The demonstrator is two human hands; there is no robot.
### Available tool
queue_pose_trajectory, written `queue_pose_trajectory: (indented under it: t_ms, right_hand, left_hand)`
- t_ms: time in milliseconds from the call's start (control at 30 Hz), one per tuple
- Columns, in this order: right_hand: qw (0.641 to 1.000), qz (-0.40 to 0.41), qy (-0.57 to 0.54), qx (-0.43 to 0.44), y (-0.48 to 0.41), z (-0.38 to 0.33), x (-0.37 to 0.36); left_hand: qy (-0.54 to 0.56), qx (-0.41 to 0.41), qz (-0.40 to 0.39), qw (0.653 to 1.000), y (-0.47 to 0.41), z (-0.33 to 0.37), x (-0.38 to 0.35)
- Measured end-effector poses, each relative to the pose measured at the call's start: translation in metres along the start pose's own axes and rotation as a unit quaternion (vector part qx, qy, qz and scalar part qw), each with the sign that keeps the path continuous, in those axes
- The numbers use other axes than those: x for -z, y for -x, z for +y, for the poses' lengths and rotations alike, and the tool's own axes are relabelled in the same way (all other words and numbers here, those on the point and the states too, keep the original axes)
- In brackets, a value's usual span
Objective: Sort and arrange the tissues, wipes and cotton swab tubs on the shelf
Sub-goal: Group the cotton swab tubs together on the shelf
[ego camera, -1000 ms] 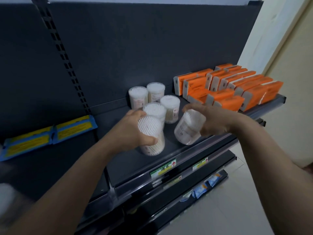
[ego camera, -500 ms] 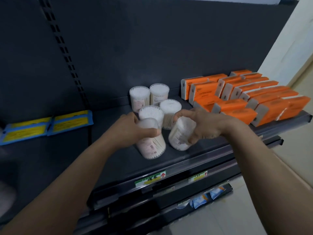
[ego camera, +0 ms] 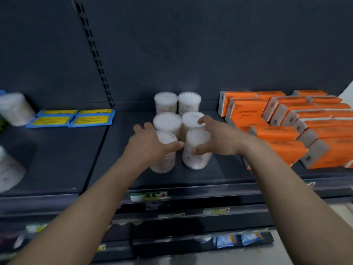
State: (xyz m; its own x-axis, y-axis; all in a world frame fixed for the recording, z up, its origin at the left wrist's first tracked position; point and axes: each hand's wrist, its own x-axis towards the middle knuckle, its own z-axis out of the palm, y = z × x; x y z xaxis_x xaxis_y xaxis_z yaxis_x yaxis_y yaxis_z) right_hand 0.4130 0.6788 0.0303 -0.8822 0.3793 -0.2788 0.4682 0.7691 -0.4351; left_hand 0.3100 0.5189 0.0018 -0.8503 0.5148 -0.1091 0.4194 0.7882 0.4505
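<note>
Six clear cotton swab tubs stand in two columns at the middle of the dark shelf (ego camera: 191, 178). My left hand (ego camera: 150, 148) grips the front-left tub (ego camera: 164, 163), thumb across its side. My right hand (ego camera: 217, 138) curls round the front-right tub (ego camera: 196, 157), thumb on its front and fingers over its top. Both tubs stand upright on the shelf, close together. Behind them are the middle pair (ego camera: 167, 121) and the back pair (ego camera: 165, 102). Orange tissue packs (ego camera: 277, 134) lie in rows to the right. Blue and yellow wipe packets (ego camera: 72, 117) lie flat at the left.
Two more swab tubs, blurred, sit at the far left: one at the back (ego camera: 13, 109) and one near the front (ego camera: 7, 169). A slotted upright (ego camera: 95, 54) divides the back panel. Lower shelves with price tags (ego camera: 149, 196) and blue packets (ego camera: 236, 240) lie below.
Both hands have brought their tubs together onto the shelf in front of the other four. The right tub went from tilted to upright. The view has swung left.
</note>
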Motion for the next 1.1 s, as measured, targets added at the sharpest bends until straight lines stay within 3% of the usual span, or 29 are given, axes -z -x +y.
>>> queue_pose_trajectory:
  t_ms: [233,533,600,700,800,933,1100]
  right_hand:
    - [0.998,-0.040,0.053,0.000,-0.004,-0.005,0.007]
    - [0.997,-0.063,0.011,-0.044,-0.007,-0.006,0.022]
    - [0.998,-0.018,-0.029,-0.048,-0.008,-0.008,0.028]
    - [0.993,0.104,0.015,-0.045,-0.016,-0.008,0.031]
    - [0.988,0.149,0.038,-0.034,-0.024,-0.008,0.028]
    - [0.995,0.096,0.000,-0.002,-0.039,-0.008,0.030]
    - [0.999,0.015,0.033,0.014,-0.068,-0.008,0.033]
  left_hand:
    - [0.031,-0.026,-0.121,0.992,-0.008,-0.014,0.022]
    - [-0.007,-0.095,-0.155,0.983,-0.030,-0.017,0.032]
    - [0.001,-0.109,-0.160,0.981,-0.038,-0.019,0.040]
    - [0.051,-0.133,-0.078,0.987,-0.056,-0.019,0.047]
    - [0.087,-0.139,-0.022,0.986,-0.074,-0.016,0.045]
    - [0.050,-0.139,-0.067,0.987,-0.092,-0.003,0.035]
    - [-0.010,-0.101,-0.101,0.990,-0.097,0.016,0.028]
